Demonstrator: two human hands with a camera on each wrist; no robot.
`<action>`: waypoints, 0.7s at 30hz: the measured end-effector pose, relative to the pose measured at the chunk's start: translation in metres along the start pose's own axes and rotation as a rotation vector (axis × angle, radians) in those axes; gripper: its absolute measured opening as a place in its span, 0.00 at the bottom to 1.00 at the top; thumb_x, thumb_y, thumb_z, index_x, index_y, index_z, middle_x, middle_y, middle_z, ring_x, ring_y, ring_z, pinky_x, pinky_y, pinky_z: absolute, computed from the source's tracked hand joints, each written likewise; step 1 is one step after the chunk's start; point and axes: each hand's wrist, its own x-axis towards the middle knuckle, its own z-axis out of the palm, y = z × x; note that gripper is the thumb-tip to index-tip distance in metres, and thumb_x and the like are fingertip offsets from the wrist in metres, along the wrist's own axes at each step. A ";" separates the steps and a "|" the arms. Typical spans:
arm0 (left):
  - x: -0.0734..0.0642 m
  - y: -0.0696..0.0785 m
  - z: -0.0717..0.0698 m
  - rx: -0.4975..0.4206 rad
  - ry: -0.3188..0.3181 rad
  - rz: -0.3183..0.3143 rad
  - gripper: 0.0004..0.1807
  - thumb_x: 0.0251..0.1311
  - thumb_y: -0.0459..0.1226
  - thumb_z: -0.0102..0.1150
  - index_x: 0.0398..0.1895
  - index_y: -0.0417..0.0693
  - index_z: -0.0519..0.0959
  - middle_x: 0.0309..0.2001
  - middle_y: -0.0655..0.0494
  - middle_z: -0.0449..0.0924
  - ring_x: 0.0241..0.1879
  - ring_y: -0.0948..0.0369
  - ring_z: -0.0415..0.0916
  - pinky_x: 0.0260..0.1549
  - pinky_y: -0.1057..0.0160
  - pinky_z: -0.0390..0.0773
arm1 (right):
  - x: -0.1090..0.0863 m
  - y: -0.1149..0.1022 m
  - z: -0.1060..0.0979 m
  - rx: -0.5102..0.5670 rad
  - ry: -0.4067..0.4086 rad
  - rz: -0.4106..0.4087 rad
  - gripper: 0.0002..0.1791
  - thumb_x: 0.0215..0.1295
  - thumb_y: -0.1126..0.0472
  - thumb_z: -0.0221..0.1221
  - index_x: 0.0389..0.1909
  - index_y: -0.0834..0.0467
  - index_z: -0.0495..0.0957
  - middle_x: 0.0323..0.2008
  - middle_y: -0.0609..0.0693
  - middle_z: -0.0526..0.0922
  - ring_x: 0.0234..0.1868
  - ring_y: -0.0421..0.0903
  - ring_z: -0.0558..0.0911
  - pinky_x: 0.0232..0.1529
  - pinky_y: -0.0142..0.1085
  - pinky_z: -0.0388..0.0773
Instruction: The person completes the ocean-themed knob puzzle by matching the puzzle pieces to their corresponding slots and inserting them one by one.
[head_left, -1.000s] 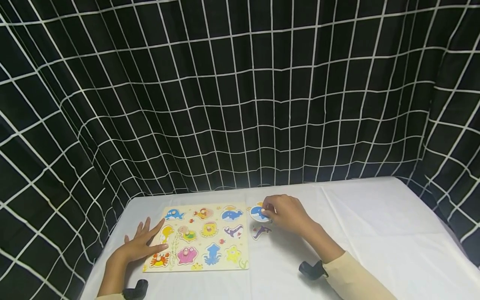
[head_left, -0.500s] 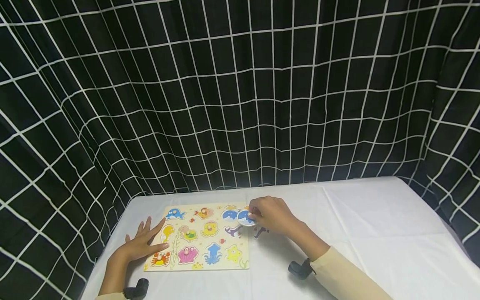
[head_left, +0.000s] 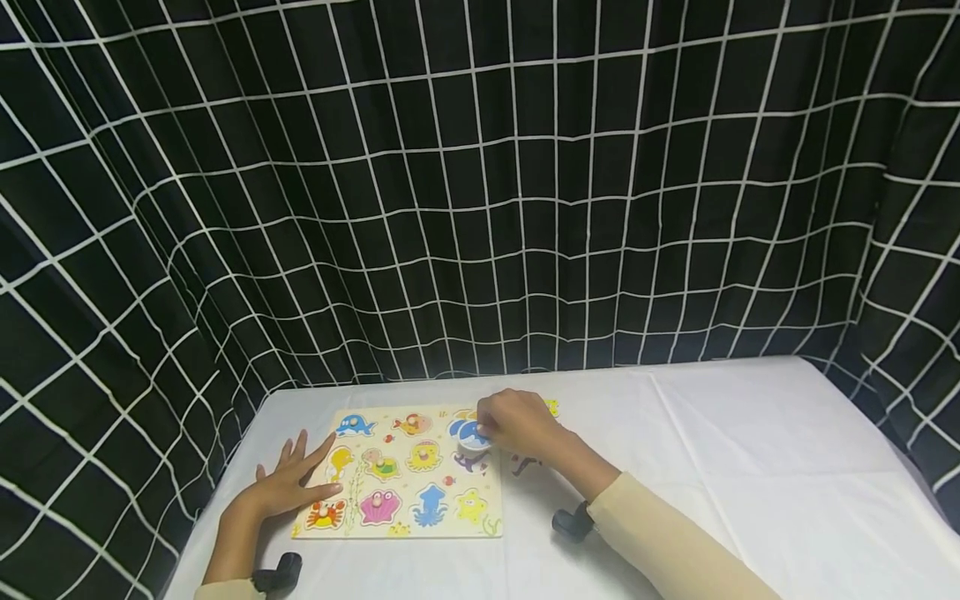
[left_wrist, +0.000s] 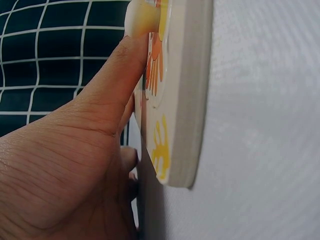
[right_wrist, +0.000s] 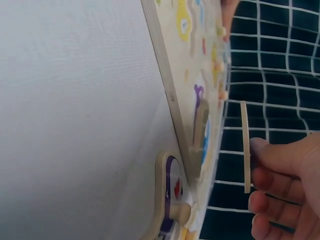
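My right hand pinches a blue whale puzzle piece above the upper right part of the wooden peg puzzle board. In the right wrist view the whale piece appears edge-on, raised off the board, with thumb and fingers behind it. The whale picture on the board is partly covered by the piece. My left hand rests spread at the board's left edge, its thumb near the crab piece. The left wrist view has that thumb right at the knob of the crab piece.
A purple dolphin piece with a peg lies on the white cloth just right of the board, partly behind my right wrist. A yellow piece shows past that hand. A black grid-patterned curtain rises behind the table.
My right hand has lifted the whale piece from the cloth and carried it left over the board. The yellow piece has come into sight behind it. My left hand has stayed in place.
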 end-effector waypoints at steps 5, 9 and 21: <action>0.000 0.000 0.000 0.005 0.014 0.006 0.59 0.49 0.73 0.62 0.81 0.61 0.53 0.80 0.34 0.30 0.77 0.33 0.24 0.60 0.23 0.16 | 0.011 0.001 0.009 -0.017 -0.014 -0.012 0.05 0.64 0.56 0.69 0.38 0.52 0.87 0.32 0.43 0.88 0.34 0.40 0.82 0.41 0.36 0.79; 0.001 -0.002 0.000 0.004 0.020 0.006 0.59 0.49 0.73 0.62 0.81 0.61 0.53 0.80 0.34 0.30 0.77 0.33 0.23 0.59 0.23 0.16 | 0.019 0.001 0.015 -0.026 -0.016 -0.011 0.04 0.64 0.56 0.69 0.37 0.52 0.87 0.32 0.44 0.88 0.33 0.40 0.82 0.39 0.36 0.78; 0.001 0.000 0.000 0.009 0.010 -0.010 0.60 0.47 0.73 0.62 0.81 0.59 0.53 0.80 0.34 0.30 0.78 0.34 0.23 0.60 0.22 0.17 | 0.033 0.002 0.025 -0.011 -0.056 0.027 0.06 0.65 0.56 0.68 0.40 0.53 0.88 0.34 0.45 0.88 0.36 0.42 0.83 0.46 0.38 0.80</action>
